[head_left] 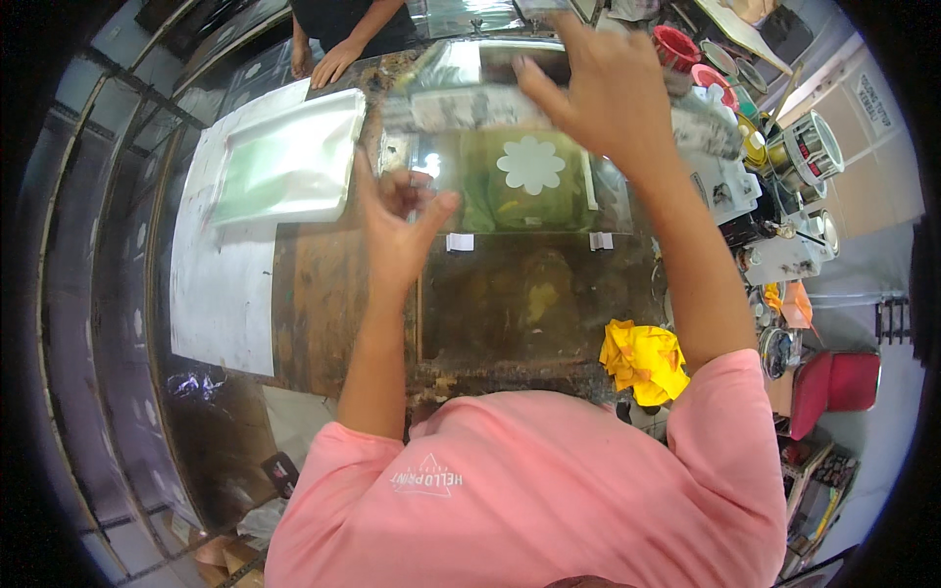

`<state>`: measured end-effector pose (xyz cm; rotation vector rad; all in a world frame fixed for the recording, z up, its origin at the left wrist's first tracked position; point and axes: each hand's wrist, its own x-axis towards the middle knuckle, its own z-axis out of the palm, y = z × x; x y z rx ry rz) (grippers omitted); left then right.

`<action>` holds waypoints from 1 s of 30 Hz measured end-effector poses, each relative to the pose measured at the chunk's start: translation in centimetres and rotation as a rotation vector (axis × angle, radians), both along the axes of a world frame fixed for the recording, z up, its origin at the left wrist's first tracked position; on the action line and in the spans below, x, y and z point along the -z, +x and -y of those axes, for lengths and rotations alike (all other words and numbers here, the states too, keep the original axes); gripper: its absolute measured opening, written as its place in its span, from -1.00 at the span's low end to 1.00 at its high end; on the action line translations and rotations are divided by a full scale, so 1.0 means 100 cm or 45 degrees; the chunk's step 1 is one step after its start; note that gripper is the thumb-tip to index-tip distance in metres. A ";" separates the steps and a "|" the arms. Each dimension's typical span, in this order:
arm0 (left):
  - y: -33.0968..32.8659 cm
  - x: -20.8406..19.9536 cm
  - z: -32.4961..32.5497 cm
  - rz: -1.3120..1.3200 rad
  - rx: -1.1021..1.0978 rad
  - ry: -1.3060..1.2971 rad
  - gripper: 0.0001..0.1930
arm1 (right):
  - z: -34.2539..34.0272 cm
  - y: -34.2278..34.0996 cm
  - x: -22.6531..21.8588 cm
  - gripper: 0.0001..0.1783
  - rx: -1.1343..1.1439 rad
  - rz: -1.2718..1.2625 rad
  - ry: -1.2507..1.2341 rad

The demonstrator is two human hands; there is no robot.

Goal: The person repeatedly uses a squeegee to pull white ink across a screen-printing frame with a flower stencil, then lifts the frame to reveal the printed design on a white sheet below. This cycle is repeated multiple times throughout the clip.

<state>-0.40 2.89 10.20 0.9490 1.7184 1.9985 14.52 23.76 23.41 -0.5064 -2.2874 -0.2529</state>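
My left hand (400, 220) is over the table, its index finger stretched along the right edge of a stack of glossy clear sheets (284, 162). Its thumb stands apart and the other fingers are curled; I see no clear hold on anything. Raised farther off, my right hand (603, 88) is smeared by motion, thumb and fingers apart. It overlaps a tape-wrapped screen frame (470, 108), which looks tilted up and blurred. Below the frame lies a green-tinted panel (480, 201) with a pale flower shape (530, 165). Two small white tabs (460, 242) sit along its near edge.
A crumpled yellow cloth (644, 361) lies at the near right table edge. White paper (221, 294) spreads under the sheets. Tubs and cans (804, 152) crowd the right side, and a red chair (838, 392) stands beyond. Another person's hand (336, 64) rests at the far left.
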 end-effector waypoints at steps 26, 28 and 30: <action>0.005 0.107 0.026 -1.023 -0.169 -0.873 0.24 | -0.084 -0.043 0.197 -0.56 -0.051 0.525 -0.343; 0.005 0.105 0.026 -1.088 -0.200 -0.858 0.26 | -0.130 -0.070 0.183 -0.53 -0.128 0.599 -0.460; 0.004 0.105 0.025 -1.064 -0.196 -0.797 0.28 | -0.167 -0.086 0.168 -0.48 -0.189 0.790 -0.637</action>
